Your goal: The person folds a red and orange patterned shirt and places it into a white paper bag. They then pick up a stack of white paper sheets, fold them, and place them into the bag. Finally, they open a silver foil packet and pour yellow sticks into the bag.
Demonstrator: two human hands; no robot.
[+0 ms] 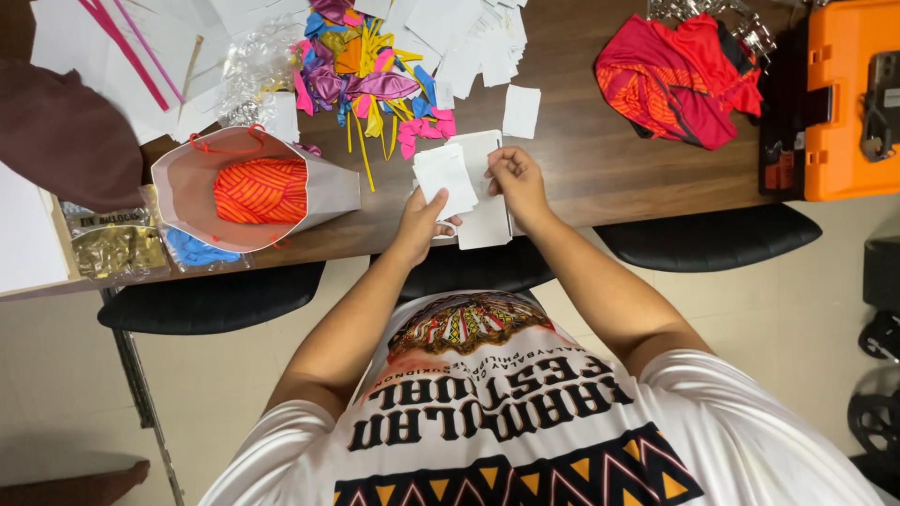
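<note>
Paper work sits mid-way, by the look of it — left hand [419, 217] pinches a small stack of white cards [446, 178] at the worktop [600, 159] edge, while right hand [517, 183] grips the top of a larger white sheet [487, 220] beneath them. At nine o'clock a gift bag [323, 192] already holds an orange striped cloth [261, 190]. At twelve o'clock, coloured balloons [370, 66] and loose white slips [521, 111] lie unsorted — much seems left

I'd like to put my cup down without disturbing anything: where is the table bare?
Bare wood lies between the white paper slips and the red cloth, right of the right hand. Crowded: balloons, the open gift bag and paper sheets to the left.
</note>
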